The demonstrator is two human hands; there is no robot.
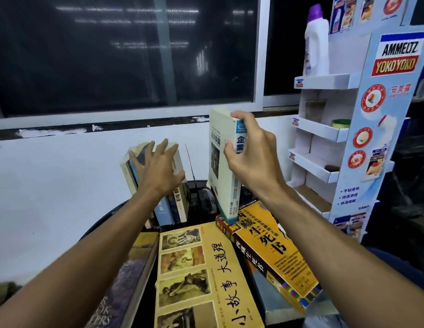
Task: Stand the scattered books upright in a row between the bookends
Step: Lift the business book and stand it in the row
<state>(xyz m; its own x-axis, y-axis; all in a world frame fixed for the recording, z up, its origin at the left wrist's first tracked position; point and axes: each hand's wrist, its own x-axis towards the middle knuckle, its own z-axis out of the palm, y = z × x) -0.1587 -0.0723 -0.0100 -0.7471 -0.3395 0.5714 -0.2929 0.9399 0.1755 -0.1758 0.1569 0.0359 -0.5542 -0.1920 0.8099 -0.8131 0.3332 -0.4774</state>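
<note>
My right hand grips a cream book with a blue spine near its top and holds it upright, its lower corner touching an orange book that lies flat. My left hand, fingers spread, presses against the tops of several upright books that lean at the back left. A thin black bookend rises just to the right of that row. A yellow book with sepia pictures lies flat in front. A dark book lies at the left.
The books sit on a round black table against a white wall under a dark window. A white cardboard display shelf with a white bottle stands close on the right. A grey book lies under the orange one.
</note>
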